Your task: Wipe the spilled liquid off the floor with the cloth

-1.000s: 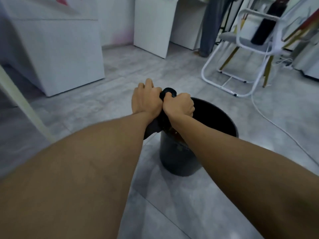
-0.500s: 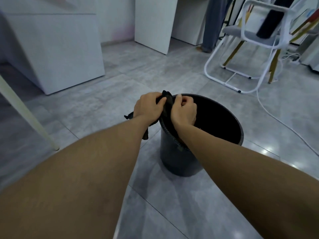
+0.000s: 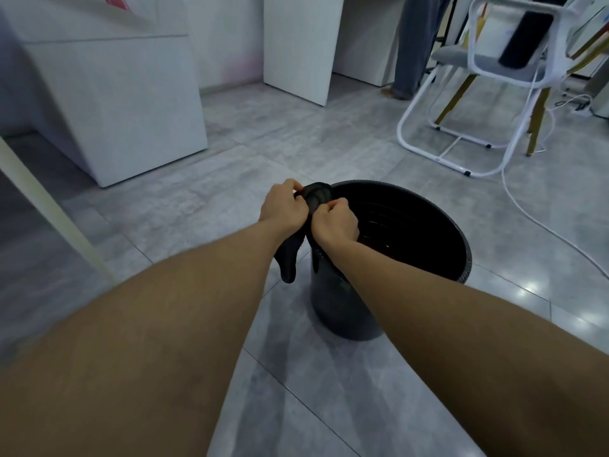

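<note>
Black bucket (image 3: 346, 305) perhaps holds liquid; hands twist cloth (image 3: 317, 197).

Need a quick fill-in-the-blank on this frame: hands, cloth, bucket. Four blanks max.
1. Both hands grip a bunched cloth coloured ____.
2. The left hand and right hand hold it above the near rim of a ____.
3. A loose tail of the cloth hangs down ____ the bucket, on its left.
4. The chair at the upper right has a ____ frame.

Missing words: black; bucket; outside; white
</note>
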`<state>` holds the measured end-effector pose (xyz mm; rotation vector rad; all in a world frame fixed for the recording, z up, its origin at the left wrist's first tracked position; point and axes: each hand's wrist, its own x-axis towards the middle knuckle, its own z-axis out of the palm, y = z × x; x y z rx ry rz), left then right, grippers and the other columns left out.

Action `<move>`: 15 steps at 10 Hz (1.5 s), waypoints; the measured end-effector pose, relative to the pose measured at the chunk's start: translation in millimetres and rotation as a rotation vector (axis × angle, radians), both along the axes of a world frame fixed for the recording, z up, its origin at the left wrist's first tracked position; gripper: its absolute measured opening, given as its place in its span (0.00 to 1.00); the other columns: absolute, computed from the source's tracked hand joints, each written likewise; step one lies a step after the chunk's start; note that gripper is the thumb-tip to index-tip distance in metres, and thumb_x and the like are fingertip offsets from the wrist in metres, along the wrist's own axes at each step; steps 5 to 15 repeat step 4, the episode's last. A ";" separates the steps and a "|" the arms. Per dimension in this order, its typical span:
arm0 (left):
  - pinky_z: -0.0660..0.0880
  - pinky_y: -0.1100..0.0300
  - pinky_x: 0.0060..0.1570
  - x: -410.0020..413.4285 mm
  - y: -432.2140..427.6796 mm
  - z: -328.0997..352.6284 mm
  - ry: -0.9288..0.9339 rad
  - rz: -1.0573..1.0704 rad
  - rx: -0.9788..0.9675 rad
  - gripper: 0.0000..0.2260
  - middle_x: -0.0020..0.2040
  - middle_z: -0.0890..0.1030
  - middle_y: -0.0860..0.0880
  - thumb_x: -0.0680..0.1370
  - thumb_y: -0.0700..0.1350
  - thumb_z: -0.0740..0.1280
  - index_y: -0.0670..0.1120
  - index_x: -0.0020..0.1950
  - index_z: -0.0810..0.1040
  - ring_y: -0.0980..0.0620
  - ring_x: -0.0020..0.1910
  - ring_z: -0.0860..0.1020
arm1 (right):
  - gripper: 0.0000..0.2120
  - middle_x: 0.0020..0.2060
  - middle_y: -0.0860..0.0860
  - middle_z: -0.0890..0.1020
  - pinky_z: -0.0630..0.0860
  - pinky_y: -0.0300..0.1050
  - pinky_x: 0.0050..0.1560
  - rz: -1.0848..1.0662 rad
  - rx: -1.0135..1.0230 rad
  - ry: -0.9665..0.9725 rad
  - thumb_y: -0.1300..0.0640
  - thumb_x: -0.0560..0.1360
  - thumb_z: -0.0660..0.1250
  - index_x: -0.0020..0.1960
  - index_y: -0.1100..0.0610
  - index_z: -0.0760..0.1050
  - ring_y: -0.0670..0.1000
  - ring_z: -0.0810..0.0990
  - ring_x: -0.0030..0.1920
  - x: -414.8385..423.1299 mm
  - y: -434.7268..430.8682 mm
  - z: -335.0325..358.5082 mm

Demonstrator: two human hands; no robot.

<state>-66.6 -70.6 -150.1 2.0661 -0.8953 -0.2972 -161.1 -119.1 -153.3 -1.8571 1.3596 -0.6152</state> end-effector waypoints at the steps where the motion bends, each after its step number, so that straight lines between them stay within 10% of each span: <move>1: 0.63 0.54 0.72 0.6 4.5 -2.3 0.108 -0.061 0.081 0.22 0.77 0.68 0.44 0.83 0.45 0.56 0.46 0.77 0.67 0.45 0.75 0.66 | 0.11 0.61 0.56 0.76 0.73 0.55 0.60 -0.007 -0.038 -0.034 0.50 0.83 0.55 0.60 0.55 0.71 0.59 0.76 0.59 -1.3 4.7 -0.6; 4: 0.66 0.48 0.67 7.9 29.3 9.5 -0.083 -0.042 0.101 0.21 0.71 0.74 0.43 0.84 0.48 0.49 0.42 0.72 0.70 0.43 0.69 0.71 | 0.18 0.67 0.53 0.75 0.67 0.53 0.66 0.077 -0.397 0.002 0.48 0.83 0.55 0.69 0.54 0.72 0.55 0.74 0.65 11.3 12.4 12.7; 15: 0.66 0.48 0.67 7.9 29.3 9.5 -0.083 -0.042 0.101 0.21 0.71 0.74 0.43 0.84 0.48 0.49 0.42 0.72 0.70 0.43 0.69 0.71 | 0.18 0.67 0.53 0.75 0.67 0.53 0.66 0.077 -0.397 0.002 0.48 0.83 0.55 0.69 0.54 0.72 0.55 0.74 0.65 11.3 12.4 12.7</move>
